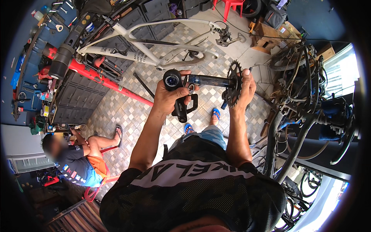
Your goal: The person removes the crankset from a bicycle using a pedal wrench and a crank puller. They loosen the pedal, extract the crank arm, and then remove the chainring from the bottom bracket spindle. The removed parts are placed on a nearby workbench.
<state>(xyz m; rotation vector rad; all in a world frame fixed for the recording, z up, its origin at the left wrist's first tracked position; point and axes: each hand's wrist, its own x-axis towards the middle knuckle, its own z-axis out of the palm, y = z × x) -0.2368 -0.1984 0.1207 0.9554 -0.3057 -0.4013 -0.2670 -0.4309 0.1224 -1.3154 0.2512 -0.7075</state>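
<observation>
One chainring [234, 87] in right fingers [246, 74], crank arm [180, 108] in left fingers [180, 92]

We look steeply down from the wearer's head, fisheye-wide. The dark shirt [193, 197] is near us, the tiled floor [131, 120] farther.

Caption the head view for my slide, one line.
Left hand holding a black crank arm, right hand against a toothed chainring, pale bike frame beyond.
</observation>
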